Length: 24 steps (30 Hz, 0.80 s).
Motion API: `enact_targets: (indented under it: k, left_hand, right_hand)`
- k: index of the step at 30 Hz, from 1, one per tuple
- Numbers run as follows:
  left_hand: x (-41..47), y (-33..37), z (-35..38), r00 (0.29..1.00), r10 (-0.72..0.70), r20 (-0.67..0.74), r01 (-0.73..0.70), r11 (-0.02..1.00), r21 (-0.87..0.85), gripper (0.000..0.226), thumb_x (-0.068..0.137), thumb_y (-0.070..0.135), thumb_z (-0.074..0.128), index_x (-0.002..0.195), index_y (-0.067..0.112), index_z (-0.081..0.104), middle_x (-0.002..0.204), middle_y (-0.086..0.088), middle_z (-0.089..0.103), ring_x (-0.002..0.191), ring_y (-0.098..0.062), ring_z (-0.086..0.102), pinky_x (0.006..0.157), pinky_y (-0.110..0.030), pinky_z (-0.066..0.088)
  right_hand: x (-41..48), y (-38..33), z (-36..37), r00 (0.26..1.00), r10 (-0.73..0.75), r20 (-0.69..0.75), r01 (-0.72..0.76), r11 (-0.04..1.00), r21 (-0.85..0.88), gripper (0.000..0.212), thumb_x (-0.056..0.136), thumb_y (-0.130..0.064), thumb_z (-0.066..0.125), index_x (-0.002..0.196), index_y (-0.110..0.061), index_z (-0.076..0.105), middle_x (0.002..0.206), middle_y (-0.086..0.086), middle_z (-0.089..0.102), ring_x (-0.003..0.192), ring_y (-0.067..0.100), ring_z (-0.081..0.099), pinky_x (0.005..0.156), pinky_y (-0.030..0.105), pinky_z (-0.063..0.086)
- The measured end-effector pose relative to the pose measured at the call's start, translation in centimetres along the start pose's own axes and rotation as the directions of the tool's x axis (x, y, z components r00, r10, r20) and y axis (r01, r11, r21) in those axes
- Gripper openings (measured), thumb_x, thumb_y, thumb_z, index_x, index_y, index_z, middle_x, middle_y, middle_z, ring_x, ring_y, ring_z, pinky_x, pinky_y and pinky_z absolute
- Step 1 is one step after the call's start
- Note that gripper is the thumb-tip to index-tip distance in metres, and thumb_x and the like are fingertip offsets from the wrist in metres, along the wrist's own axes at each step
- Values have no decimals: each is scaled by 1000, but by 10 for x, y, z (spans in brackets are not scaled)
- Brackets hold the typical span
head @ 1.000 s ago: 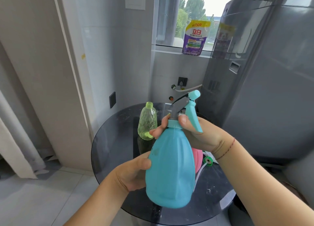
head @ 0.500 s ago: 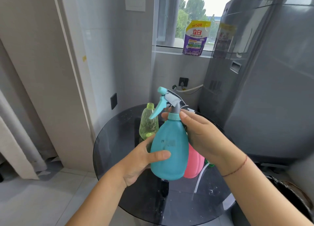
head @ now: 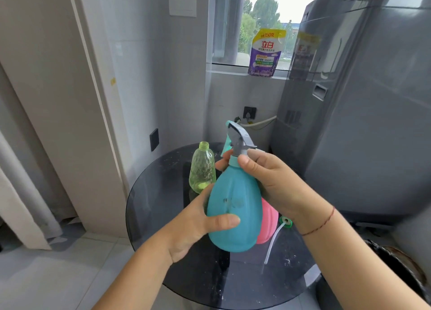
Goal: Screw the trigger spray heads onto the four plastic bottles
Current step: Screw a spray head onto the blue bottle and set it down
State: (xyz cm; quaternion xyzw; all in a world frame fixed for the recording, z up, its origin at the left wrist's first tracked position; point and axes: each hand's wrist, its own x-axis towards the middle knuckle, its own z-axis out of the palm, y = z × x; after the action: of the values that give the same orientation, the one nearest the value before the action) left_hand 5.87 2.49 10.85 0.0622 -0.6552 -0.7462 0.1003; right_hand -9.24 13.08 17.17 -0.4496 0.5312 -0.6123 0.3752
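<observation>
I hold a blue bottle (head: pixel 234 207) upright above the round dark glass table (head: pixel 154 207). My left hand (head: pixel 198 223) wraps its lower body. My right hand (head: pixel 270 183) grips the neck collar under the grey and blue trigger spray head (head: pixel 238 138), which sits on the bottle and points away to the left. A clear green bottle (head: pixel 202 169) with an open neck stands behind on the table. A pink bottle (head: pixel 268 223) shows partly behind the blue one. A green spray head collar (head: pixel 285 222) with a clear tube (head: pixel 271 244) lies on the table at the right.
A grey washing machine (head: pixel 363 123) stands close on the right. A tiled wall (head: pixel 140 76) rises on the left. A purple detergent pouch (head: pixel 265 53) sits on the window sill. A dark bin (head: pixel 401 270) is at the lower right.
The blue bottle moved away from me and stands more upright. The spray head turned from pointing right to pointing left and then away. My right hand shifted round the collar.
</observation>
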Motion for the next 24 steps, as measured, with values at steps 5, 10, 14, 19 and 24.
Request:
enact_targets:
  k: [5,10,14,19,24]
  left_hand:
    - [7,-12,20,948,139,-285,-97,983,155,81,49,40,91,119,46,49,110,15,68,105,-6,66,78,-22,58]
    - [15,-24,28,815,227,-533,-77,954,290,83,41,44,86,110,58,42,112,20,62,104,-2,62,81,-28,58]
    - [14,-34,26,778,247,-578,-60,945,322,75,42,45,84,99,66,40,102,27,63,95,7,63,71,-18,56]
    - [-2,-40,-20,791,200,-578,-32,957,287,87,49,36,92,125,37,50,109,11,70,97,-8,70,75,-30,62]
    - [-9,-50,-88,793,113,-599,60,963,262,91,49,33,90,127,44,45,111,18,67,100,-1,67,70,-20,58]
  right_hand:
    - [0,5,21,967,-126,-223,77,973,-217,26,93,-28,56,106,-9,68,106,5,76,94,26,70,85,39,59]
    - [2,10,40,912,-213,-351,86,935,-343,20,92,-22,59,104,-8,68,100,17,72,93,31,68,86,47,56]
    - [3,22,49,894,-251,-371,118,931,-345,10,90,-24,63,96,-19,68,89,0,72,75,-2,65,65,14,51]
    - [11,57,71,967,-53,-247,-23,954,-297,55,85,-34,66,135,-23,46,125,-13,57,116,-4,53,99,22,46]
    - [38,109,107,956,153,-251,-199,966,-167,75,91,-28,62,152,-23,18,149,2,40,134,16,44,111,37,39]
